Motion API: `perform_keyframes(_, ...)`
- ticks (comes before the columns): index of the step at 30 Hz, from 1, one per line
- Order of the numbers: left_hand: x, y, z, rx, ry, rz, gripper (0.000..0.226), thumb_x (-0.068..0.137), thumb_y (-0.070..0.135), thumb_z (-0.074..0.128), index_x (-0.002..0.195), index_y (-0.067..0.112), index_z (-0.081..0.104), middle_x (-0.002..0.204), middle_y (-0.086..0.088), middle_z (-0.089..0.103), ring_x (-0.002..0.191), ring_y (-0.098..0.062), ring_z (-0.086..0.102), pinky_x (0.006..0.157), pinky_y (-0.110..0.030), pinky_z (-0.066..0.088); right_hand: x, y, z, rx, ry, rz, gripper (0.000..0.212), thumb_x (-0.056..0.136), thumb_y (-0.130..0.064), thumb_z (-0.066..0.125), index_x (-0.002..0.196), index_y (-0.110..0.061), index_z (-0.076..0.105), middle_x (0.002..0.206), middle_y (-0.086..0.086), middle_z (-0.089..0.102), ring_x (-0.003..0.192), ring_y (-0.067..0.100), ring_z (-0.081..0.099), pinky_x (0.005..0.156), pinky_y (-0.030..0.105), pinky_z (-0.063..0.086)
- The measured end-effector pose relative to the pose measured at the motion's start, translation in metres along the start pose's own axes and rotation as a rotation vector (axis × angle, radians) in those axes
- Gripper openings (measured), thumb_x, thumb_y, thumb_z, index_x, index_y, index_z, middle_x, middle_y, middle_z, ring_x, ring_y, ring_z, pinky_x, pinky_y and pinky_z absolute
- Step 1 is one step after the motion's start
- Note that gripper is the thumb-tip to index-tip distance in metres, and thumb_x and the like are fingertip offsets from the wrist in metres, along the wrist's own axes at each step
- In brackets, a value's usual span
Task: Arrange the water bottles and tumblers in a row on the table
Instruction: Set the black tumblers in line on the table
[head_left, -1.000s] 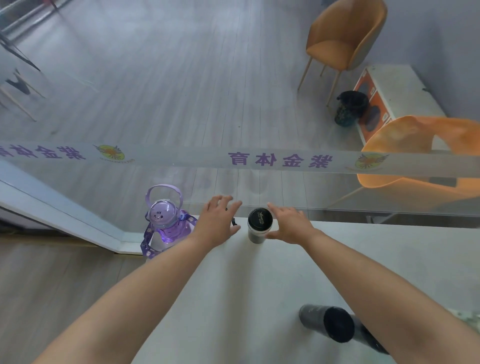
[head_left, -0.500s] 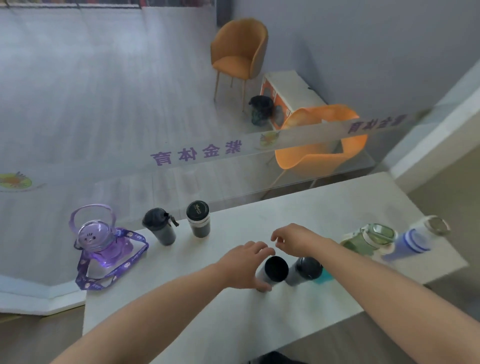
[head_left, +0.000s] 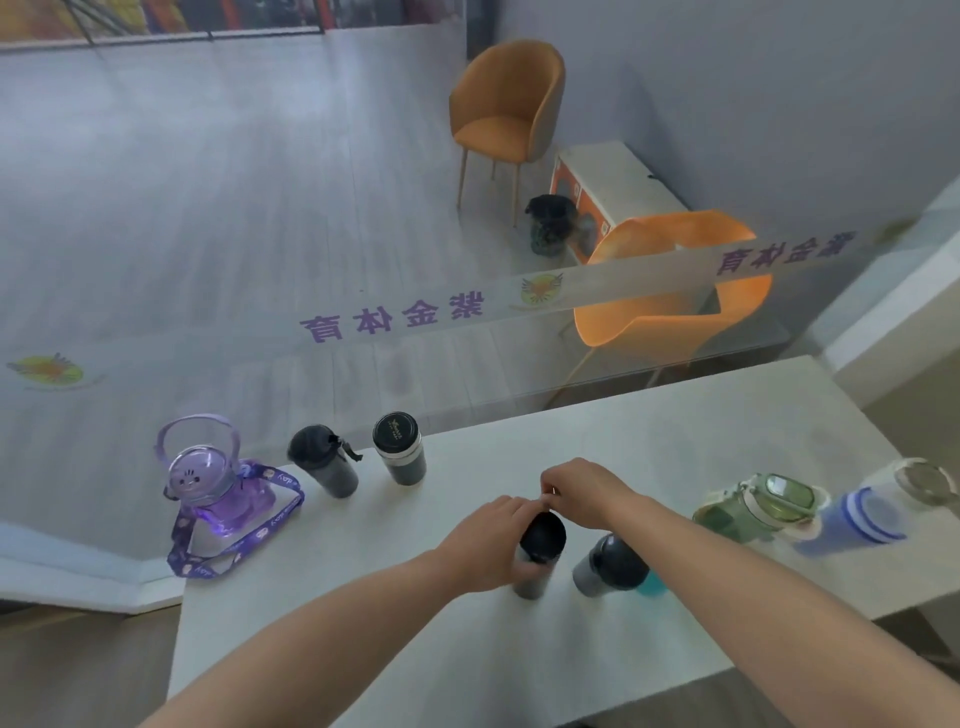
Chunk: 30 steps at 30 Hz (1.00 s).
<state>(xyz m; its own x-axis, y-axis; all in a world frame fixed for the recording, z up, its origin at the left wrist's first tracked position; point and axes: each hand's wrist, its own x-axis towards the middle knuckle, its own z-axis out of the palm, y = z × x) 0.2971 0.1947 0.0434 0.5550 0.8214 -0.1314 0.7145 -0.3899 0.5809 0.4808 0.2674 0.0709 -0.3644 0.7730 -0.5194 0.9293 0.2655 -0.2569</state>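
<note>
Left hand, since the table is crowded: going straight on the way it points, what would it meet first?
The left hand grips the black-lidded tumbler, so that comes first; just beyond, probably the right hand, though depth is unclear.

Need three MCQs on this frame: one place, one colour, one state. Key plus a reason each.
1. Where on the table is the purple bottle? A) far left corner B) right end C) centre
2. What colour is the neighbour left of the blue-striped bottle? A) red B) green C) yellow
3. What is the left hand doing? A) lying flat B) lifting the purple bottle C) gripping the black-lidded tumbler
Key: 1 A, it stands at the far left corner; 2 B, the green bottle is right beside it; 3 C, its fingers curl round the tumbler.
</note>
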Motion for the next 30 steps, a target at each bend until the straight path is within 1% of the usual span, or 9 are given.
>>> perform_keyframes(2,0.009,-0.005,-0.007,-0.026,0.048,-0.077,0.062,0.079,0.050,0.065,0.135,0.032,0.042,0.121,0.008,0.057,0.104,-0.015,0.047,0.089,-0.030,0.043,0.013,0.004,-0.009,0.038,-0.005,-0.028,0.022,0.095,-0.027,0.047,0.085,-0.021,0.065,0.092,-0.001,0.068,0.085,0.023,0.061,0.074,0.036,0.049)
perform_keyframes(5,0.025,-0.014,-0.016,-0.047,0.117,-0.181,0.054,0.080,0.046,0.068,0.126,0.030,0.047,0.115,0.007,0.058,0.101,-0.016,0.047,0.086,-0.031,0.044,0.035,0.009,-0.024,0.118,-0.018,-0.047,0.025,0.091,-0.017,0.042,0.073,-0.018,0.059,0.081,-0.002,0.063,0.078,0.022,0.057,0.071,0.036,0.047)
perform_keyframes(9,0.051,-0.029,-0.027,-0.034,0.217,-0.277,0.068,0.082,0.045,0.070,0.139,0.020,0.044,0.128,0.002,0.057,0.113,-0.018,0.048,0.097,-0.031,0.040,0.064,0.018,-0.042,0.325,-0.037,-0.050,0.029,0.091,-0.015,0.042,0.089,-0.011,0.070,0.087,0.001,0.069,0.082,0.023,0.067,0.076,0.036,0.053)
perform_keyframes(11,0.065,-0.035,-0.034,-0.043,0.280,-0.316,0.063,0.082,0.041,0.072,0.135,0.016,0.048,0.126,-0.001,0.058,0.112,-0.021,0.049,0.097,-0.035,0.042,0.077,0.023,-0.048,0.438,-0.044,-0.040,0.030,0.093,-0.023,0.043,0.094,-0.010,0.071,0.092,0.005,0.072,0.082,0.022,0.071,0.077,0.038,0.055)
perform_keyframes(15,0.092,-0.049,-0.047,-0.075,0.346,-0.403,0.054,0.081,0.045,0.070,0.126,0.021,0.053,0.121,0.002,0.060,0.108,-0.020,0.052,0.093,-0.034,0.045,0.099,0.030,-0.057,0.605,-0.080,-0.099,0.021,0.093,-0.038,0.054,0.106,-0.030,0.068,0.090,-0.006,0.076,0.079,0.012,0.073,0.080,0.033,0.058)
perform_keyframes(17,0.101,-0.058,-0.053,-0.068,0.348,-0.433,0.054,0.080,0.048,0.069,0.126,0.025,0.051,0.120,0.005,0.060,0.108,-0.018,0.051,0.093,-0.034,0.045,0.109,0.031,-0.061,0.633,-0.076,-0.124,0.020,0.094,-0.038,0.057,0.111,-0.033,0.066,0.086,-0.005,0.077,0.080,0.012,0.073,0.084,0.035,0.060)
perform_keyframes(20,0.110,-0.068,-0.065,-0.075,0.343,-0.452,0.056,0.078,0.044,0.074,0.126,0.025,0.052,0.120,0.004,0.061,0.109,-0.018,0.051,0.092,-0.032,0.044,0.124,0.028,-0.066,0.661,-0.066,-0.155,0.027,0.094,-0.036,0.057,0.115,-0.027,0.071,0.088,0.001,0.078,0.085,0.020,0.074,0.090,0.045,0.058)
perform_keyframes(26,0.112,-0.080,-0.079,-0.051,0.327,-0.478,0.058,0.077,0.046,0.076,0.125,0.024,0.051,0.116,0.002,0.063,0.104,-0.018,0.054,0.091,-0.036,0.047,0.134,0.015,-0.076,0.628,-0.060,-0.165,0.028,0.099,-0.033,0.055,0.120,-0.023,0.070,0.093,0.005,0.077,0.091,0.021,0.072,0.085,0.040,0.057)
perform_keyframes(30,0.110,-0.085,-0.078,-0.064,0.332,-0.496,0.060,0.076,0.049,0.074,0.125,0.026,0.050,0.118,0.005,0.062,0.105,-0.017,0.053,0.092,-0.035,0.046,0.136,0.009,-0.074,0.633,-0.047,-0.167,0.030,0.099,-0.033,0.055,0.123,-0.022,0.069,0.092,0.003,0.077,0.090,0.021,0.072,0.085,0.042,0.058)
